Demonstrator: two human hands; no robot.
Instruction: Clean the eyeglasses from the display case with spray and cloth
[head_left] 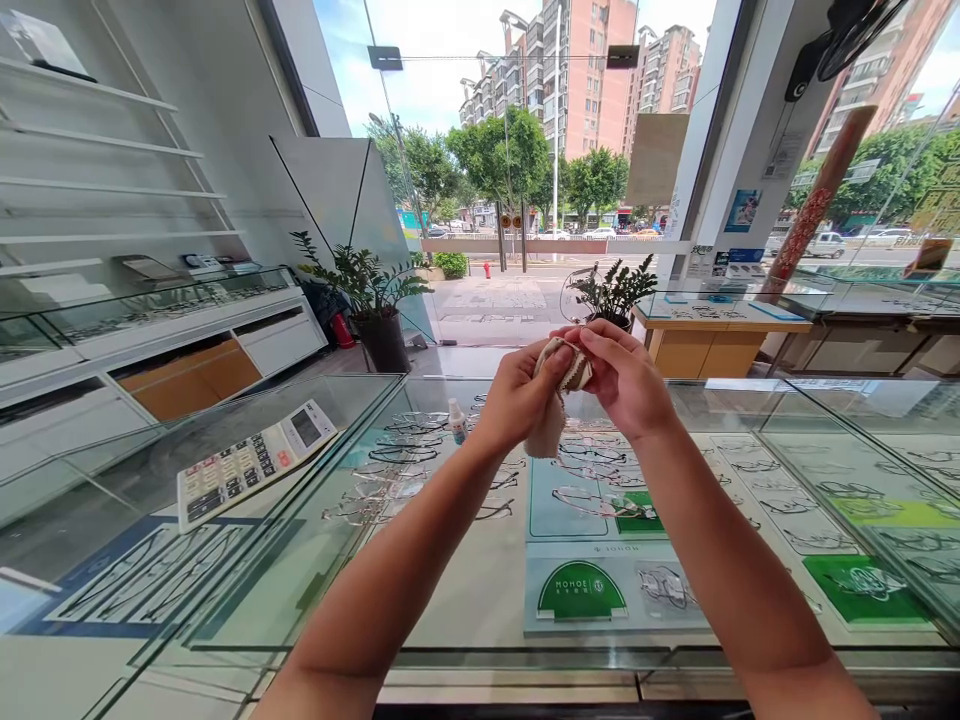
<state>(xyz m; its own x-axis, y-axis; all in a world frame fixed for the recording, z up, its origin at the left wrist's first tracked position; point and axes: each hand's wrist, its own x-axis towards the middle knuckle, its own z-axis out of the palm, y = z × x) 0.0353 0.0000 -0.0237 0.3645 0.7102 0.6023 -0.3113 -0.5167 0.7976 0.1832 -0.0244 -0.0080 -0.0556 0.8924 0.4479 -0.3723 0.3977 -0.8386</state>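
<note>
My left hand [521,390] is closed on a beige cleaning cloth [545,430], which is bunched under the thumb and hangs below the fingers. Fingertips of my right hand [626,375] pinch what looks like a thin-rimmed pair of eyeglasses at the cloth's edge. Most of it is hidden by the cloth and fingers, and only a fine wire-like outline shows above them. Both hands are close together, raised over the glass display counter [450,655]. Beneath them several eyeglass frames [592,500] lie in rows, and a small white spray bottle [457,420] stands to the left.
A large calculator [255,465] rests on the counter at left. Inside the case are a green MOHOE sign [581,592] and a green card [855,590]. Beyond the counter stand potted plants [382,335], another display cabinet [720,335] and glass doors facing a street.
</note>
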